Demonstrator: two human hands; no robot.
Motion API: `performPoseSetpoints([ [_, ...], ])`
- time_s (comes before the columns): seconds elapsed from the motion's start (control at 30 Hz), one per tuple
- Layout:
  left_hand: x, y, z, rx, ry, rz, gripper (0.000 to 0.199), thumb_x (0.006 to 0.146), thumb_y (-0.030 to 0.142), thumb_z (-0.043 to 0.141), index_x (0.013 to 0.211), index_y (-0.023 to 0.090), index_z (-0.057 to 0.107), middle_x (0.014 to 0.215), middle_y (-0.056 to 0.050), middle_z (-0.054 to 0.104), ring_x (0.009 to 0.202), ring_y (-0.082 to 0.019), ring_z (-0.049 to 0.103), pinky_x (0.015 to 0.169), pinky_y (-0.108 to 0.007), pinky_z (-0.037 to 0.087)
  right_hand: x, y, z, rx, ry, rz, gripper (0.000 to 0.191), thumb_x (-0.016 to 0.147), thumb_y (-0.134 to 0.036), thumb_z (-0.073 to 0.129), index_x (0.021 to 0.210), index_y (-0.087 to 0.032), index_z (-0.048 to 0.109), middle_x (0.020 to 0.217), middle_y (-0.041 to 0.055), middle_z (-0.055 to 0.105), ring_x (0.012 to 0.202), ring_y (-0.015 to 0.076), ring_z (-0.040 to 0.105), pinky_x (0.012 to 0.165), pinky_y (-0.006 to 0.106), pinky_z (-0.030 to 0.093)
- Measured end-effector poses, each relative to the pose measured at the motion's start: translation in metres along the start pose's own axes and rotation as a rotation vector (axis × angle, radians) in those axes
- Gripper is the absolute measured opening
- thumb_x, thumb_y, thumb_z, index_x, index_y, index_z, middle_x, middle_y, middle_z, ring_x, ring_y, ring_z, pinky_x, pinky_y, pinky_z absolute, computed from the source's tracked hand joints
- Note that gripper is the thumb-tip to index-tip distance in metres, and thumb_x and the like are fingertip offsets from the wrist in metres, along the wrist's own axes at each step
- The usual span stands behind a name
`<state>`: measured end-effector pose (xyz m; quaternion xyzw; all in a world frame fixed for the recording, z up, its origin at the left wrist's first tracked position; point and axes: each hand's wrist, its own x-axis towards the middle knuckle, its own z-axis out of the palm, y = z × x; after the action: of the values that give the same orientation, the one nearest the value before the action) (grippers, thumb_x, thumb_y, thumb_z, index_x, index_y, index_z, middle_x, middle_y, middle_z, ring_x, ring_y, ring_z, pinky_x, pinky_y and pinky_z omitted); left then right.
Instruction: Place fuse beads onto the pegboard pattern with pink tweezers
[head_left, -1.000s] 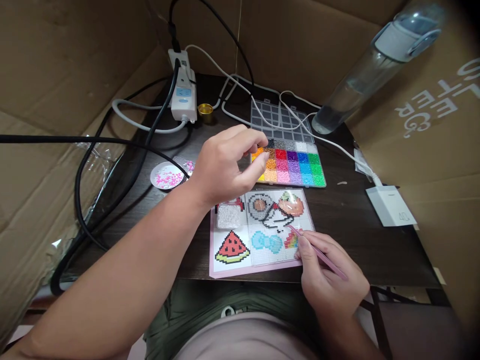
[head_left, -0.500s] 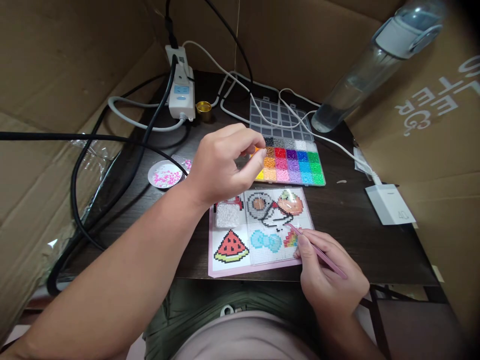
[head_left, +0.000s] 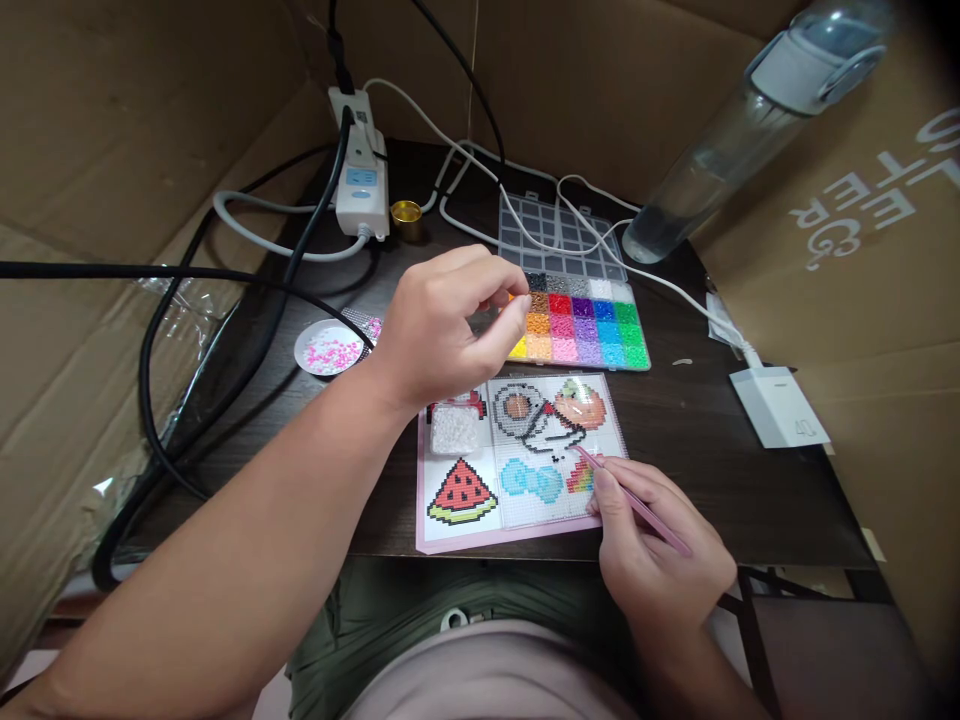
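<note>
My right hand grips pink tweezers, their tips down at the lower right of a black-outlined white bead figure on the clear pegboard. Under the board lies a pattern sheet with a watermelon picture. Raised over the sheet's far edge, my left hand has thumb and forefinger pinched together; whatever is between them is too small to make out. Behind it stands the open bead box with many colours, partly hidden by that hand. A small box of white beads rests on the sheet's upper left.
A white dish of pink and white beads sits left of my forearm. Further back are a power strip, a small gold cup and loose cables. A water bottle and a white charger are at the right, beside cardboard walls.
Hardly anything differs. Both hands keep their places, with the tweezers' tips still at the bead figure; the whole view has shifted very slightly.
</note>
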<state>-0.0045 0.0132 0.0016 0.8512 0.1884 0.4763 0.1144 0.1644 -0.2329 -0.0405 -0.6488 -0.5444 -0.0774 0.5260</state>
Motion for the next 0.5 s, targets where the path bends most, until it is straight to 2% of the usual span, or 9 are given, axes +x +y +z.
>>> performPoseSetpoints([
  [0.17,-0.0003,-0.0002,0.0001,0.016,-0.020,-0.025,0.019,0.113,0.024,0.064,0.101,0.026,0.079,0.089,0.000,0.080,0.078,-0.017,0.071,0.078,-0.036,0.061,-0.0002,0.0005,-0.0001,0.008,-0.005,0.000,0.022,0.106,-0.005,0.088,0.095,-0.024,0.090,0.089,0.0037,0.094,0.075,0.0241,0.094,0.073,0.031,0.080],
  [0.37,-0.0005,0.0006,0.0008,-0.022,0.031,0.041,0.015,0.110,0.018,0.068,0.099,0.022,0.078,0.087,0.001,0.081,0.078,-0.013,0.072,0.075,-0.032,0.059,-0.0006,0.0009,-0.0001,0.004,-0.009,0.000,0.021,0.107,-0.005,0.087,0.098,-0.023,0.093,0.090,0.0039,0.095,0.076,0.0239,0.094,0.073,0.031,0.080],
  [0.5,-0.0003,0.0015,0.0005,0.003,0.015,0.003,0.016,0.110,0.019,0.068,0.098,0.022,0.078,0.087,0.001,0.080,0.076,-0.013,0.069,0.074,-0.033,0.058,0.0000,-0.0001,-0.0012,0.007,-0.027,0.010,0.021,0.108,-0.006,0.086,0.100,-0.024,0.094,0.091,0.0034,0.095,0.077,0.0235,0.094,0.074,0.031,0.080],
])
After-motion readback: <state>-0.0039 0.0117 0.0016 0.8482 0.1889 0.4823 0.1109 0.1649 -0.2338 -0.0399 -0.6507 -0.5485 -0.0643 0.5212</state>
